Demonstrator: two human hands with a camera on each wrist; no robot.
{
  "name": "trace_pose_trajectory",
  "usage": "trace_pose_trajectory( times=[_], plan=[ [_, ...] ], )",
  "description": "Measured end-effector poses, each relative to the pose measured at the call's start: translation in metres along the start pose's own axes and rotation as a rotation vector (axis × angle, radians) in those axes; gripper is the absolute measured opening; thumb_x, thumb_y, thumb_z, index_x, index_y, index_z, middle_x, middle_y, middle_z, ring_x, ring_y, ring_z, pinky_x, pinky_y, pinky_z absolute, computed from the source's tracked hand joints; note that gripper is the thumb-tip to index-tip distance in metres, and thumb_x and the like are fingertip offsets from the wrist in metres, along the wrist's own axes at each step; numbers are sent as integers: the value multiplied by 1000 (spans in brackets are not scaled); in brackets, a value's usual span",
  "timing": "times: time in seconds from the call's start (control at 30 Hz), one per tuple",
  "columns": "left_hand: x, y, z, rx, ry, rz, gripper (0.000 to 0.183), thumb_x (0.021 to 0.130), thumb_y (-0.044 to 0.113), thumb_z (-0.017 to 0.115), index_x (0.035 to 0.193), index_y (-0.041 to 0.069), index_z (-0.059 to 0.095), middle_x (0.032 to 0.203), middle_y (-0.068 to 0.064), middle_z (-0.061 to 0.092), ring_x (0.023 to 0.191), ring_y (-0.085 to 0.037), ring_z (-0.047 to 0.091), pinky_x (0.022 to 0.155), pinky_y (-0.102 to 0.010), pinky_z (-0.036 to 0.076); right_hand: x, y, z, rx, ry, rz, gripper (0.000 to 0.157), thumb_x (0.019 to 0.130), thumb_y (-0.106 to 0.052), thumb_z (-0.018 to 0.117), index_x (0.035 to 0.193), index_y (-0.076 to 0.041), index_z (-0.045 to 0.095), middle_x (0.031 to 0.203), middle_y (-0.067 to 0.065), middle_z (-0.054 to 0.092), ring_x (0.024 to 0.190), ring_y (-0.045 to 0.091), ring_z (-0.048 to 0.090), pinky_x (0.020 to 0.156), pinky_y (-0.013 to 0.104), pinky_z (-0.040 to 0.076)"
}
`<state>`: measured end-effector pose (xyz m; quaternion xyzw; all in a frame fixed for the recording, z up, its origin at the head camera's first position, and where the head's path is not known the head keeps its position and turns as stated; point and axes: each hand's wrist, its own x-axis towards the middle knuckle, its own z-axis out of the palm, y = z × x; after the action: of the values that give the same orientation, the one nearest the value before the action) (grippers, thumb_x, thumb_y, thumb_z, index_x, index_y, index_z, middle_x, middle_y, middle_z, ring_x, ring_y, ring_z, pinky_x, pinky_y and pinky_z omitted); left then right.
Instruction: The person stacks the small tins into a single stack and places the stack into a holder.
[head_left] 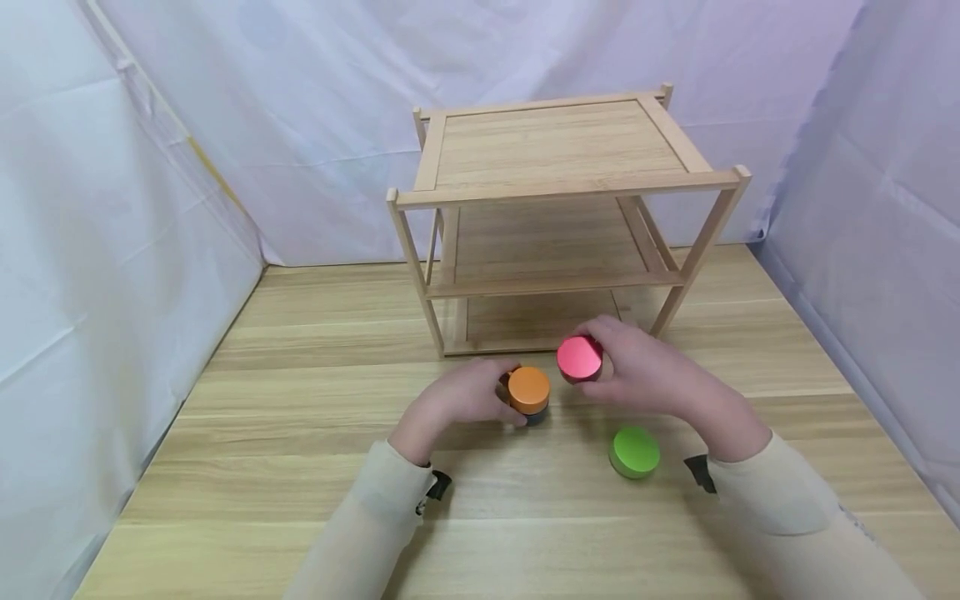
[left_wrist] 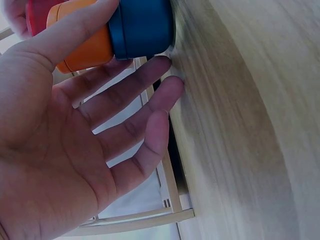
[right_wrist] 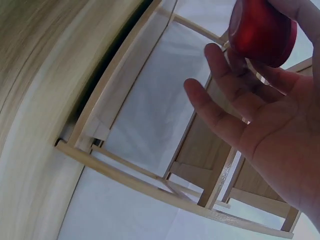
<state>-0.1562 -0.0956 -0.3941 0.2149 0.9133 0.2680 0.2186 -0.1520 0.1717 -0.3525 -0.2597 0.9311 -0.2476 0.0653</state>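
Observation:
My left hand [head_left: 468, 392] holds the side of a two-tin stack on the tabletop. An orange round tin [head_left: 528, 387] sits on top of a dark blue one [left_wrist: 145, 27], and the thumb lies across the place where they meet. My right hand [head_left: 637, 367] pinches a red round tin [head_left: 579, 358] between thumb and fingers. The right wrist view shows that red tin [right_wrist: 260, 32] raised off the table, with the outer fingers spread away from it. A green round tin [head_left: 634, 452] stands alone on the table, below the right hand in the head view.
A three-tier wooden shelf [head_left: 562, 187] stands behind the hands, its lower front bar [head_left: 495, 346] just beyond them. White cloth [head_left: 315, 117] hangs along the back and both sides. Wood-grain tabletop [head_left: 300, 400] stretches left of the hands.

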Motion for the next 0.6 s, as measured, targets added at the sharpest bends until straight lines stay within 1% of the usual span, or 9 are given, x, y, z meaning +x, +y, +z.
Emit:
trace_pose_trajectory(
  times=[0.1, 0.2, 0.4, 0.53, 0.6],
  plan=[
    [0, -2, -1, -29, -10, 6, 65, 86, 30, 91, 142, 16, 63, 129, -1, 74, 121, -21, 68, 111, -44, 52, 1, -3, -3, 79, 10, -19, 54, 85, -15, 86, 131, -4, 60, 123, 8, 69, 110, 24, 67, 99, 50, 59],
    [1, -4, -2, -58, -18, 19, 63, 86, 29, 91, 141, 18, 63, 130, 1, 74, 123, -21, 68, 111, -44, 52, 3, -6, -5, 116, 22, -41, 53, 84, -14, 87, 130, -5, 62, 122, 7, 70, 112, 24, 68, 99, 49, 59],
    [2, -8, -3, -99, -35, 46, 52, 87, 26, 90, 133, 21, 67, 128, 4, 73, 123, -20, 67, 111, -44, 52, 7, -11, -4, 173, 26, -98, 52, 83, -16, 91, 129, -11, 66, 119, 0, 72, 110, 18, 68, 96, 46, 60],
    [3, -9, -3, -106, -40, 50, 51, 87, 26, 90, 132, 22, 68, 129, 3, 74, 122, -20, 66, 111, -45, 52, 11, -11, 1, 247, 19, -124, 52, 84, -19, 91, 130, -12, 68, 120, -1, 73, 109, 18, 68, 98, 49, 60],
    [3, -10, -3, -108, -40, 52, 52, 86, 27, 91, 133, 22, 68, 129, 4, 74, 122, -20, 66, 111, -45, 52, 14, -11, 5, 274, 17, -118, 54, 84, -20, 91, 131, -11, 68, 121, 1, 73, 110, 20, 68, 100, 51, 60]
  ],
)
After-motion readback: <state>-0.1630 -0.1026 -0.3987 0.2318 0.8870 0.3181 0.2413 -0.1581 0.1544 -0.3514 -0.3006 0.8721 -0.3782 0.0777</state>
